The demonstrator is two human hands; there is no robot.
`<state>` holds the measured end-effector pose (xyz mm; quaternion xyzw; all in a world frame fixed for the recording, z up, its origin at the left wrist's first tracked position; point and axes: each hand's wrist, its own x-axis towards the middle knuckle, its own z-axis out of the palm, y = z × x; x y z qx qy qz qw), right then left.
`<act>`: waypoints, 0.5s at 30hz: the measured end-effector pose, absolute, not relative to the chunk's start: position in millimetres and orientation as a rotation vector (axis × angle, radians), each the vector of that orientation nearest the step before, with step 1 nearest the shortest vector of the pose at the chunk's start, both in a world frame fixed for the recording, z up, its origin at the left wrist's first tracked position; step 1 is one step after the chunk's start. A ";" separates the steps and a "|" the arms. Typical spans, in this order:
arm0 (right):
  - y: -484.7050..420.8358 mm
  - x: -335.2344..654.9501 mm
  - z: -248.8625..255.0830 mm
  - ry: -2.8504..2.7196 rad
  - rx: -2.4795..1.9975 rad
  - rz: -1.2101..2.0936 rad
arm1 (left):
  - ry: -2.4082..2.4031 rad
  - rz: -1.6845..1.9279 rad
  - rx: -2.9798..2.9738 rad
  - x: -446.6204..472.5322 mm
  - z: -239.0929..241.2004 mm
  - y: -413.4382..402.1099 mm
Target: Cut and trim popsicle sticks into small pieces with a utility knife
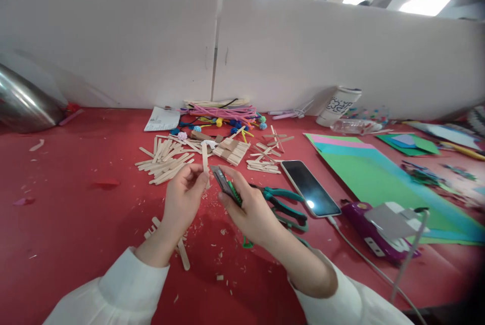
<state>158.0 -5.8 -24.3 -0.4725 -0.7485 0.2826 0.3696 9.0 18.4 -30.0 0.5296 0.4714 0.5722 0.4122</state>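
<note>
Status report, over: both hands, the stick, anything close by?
Left hand pinching upright craft stick. Right hand gripping utility knife, tip beside stick. Beyond right hand: teal-handled tool, phone.

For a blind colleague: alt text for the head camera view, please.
Left hand holds a wooden stick upright, right hand a utility knife beside it, over a red table. Loose sticks, pliers and a phone lie nearby.
</note>
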 end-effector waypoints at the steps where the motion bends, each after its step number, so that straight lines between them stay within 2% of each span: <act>1: -6.2 158.1 -24.2 -1.926 -1.209 0.720 | 1.195 1.444 1.335 8.4 -30.5 18.4; 15: -9.6 156.4 -22.9 -1.967 -1.275 0.717 | 1.205 1.431 1.375 9.9 -25.2 14.3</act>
